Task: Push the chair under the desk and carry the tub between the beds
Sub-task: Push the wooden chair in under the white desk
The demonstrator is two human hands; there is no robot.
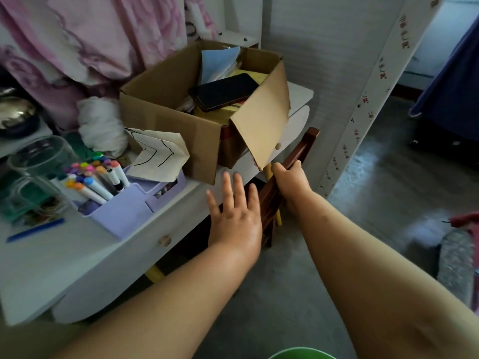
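A dark red wooden chair (305, 146) stands at the front edge of the white desk (85, 257), its backrest close against the desk front and its seat hidden beneath. My right hand (290, 180) is shut on the top rail of the backrest. My left hand (234, 216) hovers open with fingers spread, just left of the backrest and over the desk edge. A green tub rim (302, 353) shows at the bottom edge of the view, most of it out of frame.
On the desk sit an open cardboard box (181, 125) with a phone inside, a lilac organiser (124, 211) full of markers and a glass jar (39, 161). A white bed-frame post (368, 99) rises at right. Grey floor (388, 182) stretches beyond, with a shoe (456, 263) at right.
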